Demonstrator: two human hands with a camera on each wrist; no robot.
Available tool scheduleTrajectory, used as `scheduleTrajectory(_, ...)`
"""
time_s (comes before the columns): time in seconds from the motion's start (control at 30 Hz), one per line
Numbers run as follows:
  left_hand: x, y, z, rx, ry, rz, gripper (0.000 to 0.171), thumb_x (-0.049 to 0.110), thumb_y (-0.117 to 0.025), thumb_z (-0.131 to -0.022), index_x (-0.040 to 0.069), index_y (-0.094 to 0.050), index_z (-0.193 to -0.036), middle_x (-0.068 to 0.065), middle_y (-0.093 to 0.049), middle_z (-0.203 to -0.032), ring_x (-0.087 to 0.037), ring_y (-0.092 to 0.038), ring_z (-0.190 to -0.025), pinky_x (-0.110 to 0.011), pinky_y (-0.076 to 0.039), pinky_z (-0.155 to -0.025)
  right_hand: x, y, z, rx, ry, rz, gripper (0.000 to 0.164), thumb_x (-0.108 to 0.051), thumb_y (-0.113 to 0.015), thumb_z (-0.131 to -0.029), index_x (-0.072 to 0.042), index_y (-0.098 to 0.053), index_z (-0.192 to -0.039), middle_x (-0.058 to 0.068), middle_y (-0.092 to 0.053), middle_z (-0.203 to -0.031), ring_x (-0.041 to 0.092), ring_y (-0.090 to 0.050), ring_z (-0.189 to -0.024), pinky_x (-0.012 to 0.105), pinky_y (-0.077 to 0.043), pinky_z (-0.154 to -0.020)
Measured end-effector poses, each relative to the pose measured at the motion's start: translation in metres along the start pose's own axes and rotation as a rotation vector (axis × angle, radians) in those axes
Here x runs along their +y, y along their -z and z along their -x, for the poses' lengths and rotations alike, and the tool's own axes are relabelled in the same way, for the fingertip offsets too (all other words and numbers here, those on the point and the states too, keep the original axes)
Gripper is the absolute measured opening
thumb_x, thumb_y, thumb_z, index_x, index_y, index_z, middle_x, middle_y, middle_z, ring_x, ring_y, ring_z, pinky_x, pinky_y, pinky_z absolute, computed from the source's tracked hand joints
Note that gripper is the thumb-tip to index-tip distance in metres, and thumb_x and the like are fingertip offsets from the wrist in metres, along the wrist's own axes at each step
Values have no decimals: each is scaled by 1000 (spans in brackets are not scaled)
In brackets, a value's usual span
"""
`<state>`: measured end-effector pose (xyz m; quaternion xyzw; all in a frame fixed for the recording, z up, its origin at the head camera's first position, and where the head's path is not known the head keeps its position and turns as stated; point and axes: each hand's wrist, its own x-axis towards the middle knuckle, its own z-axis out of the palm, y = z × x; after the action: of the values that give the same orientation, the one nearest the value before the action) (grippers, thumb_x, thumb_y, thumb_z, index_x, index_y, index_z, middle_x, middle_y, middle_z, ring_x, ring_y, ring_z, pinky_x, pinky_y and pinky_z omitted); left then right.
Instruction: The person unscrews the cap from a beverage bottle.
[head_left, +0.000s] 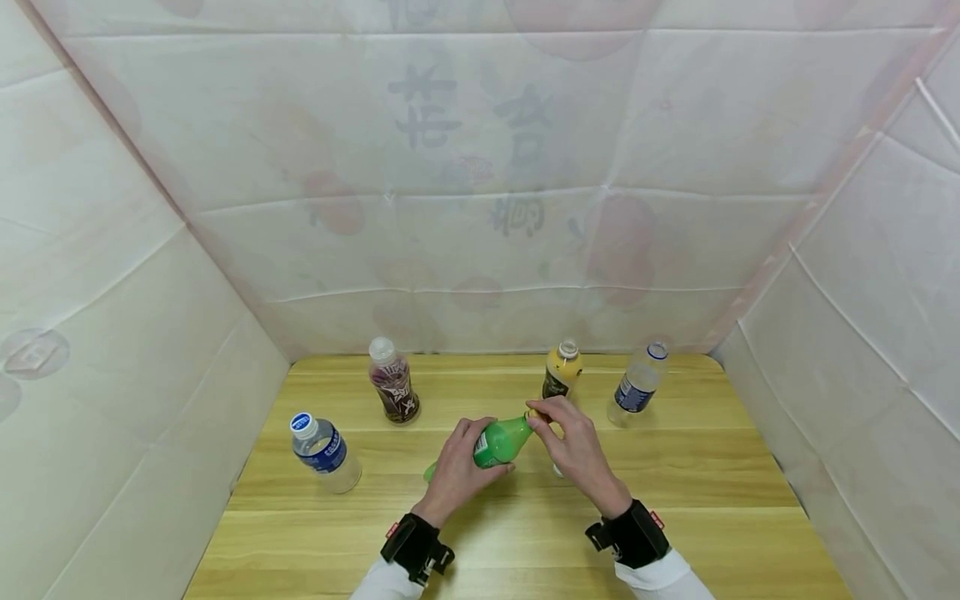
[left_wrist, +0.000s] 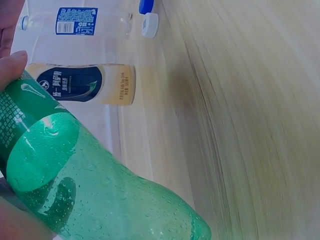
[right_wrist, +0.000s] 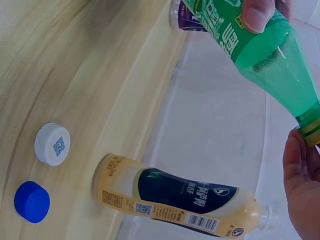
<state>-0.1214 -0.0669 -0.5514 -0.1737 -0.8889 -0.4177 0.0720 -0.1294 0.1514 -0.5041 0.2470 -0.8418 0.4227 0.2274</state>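
A green plastic bottle (head_left: 502,442) is held tilted over the table, its neck toward the right. My left hand (head_left: 459,468) grips it round the labelled body. At the neck, the thumb and fingers of my right hand (head_left: 576,446) pinch the yellow cap (right_wrist: 312,131), which sits at the bottle's mouth in the right wrist view. Droplets and some liquid show inside the green bottle in the left wrist view. Just beyond the right hand stands a yellow milk tea bottle (head_left: 562,369), its mouth uncapped.
A white cap (right_wrist: 52,144) and a blue cap (right_wrist: 32,202) lie on the wooden table (head_left: 525,550). An uncapped clear bottle (head_left: 636,388) stands at the right. Toward the left are a capped purple bottle (head_left: 394,387) and a capped blue-labelled bottle (head_left: 324,452). Pale cloth walls (head_left: 480,250) enclose the table.
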Motion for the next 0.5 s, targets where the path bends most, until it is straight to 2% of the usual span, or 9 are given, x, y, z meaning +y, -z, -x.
scheduleTrajectory(0.5,-1,-1,-1,-26,33,25,75,39,-91,-78,12,-58,-140,-5,-57,-114,-21,-61,-100,-38,-54,-82,-1,1,1,-35,-12,-12,30,0,-72,-95,1,-70,-125,12,-68,-118,23,-68,-100,42,-61,-80)
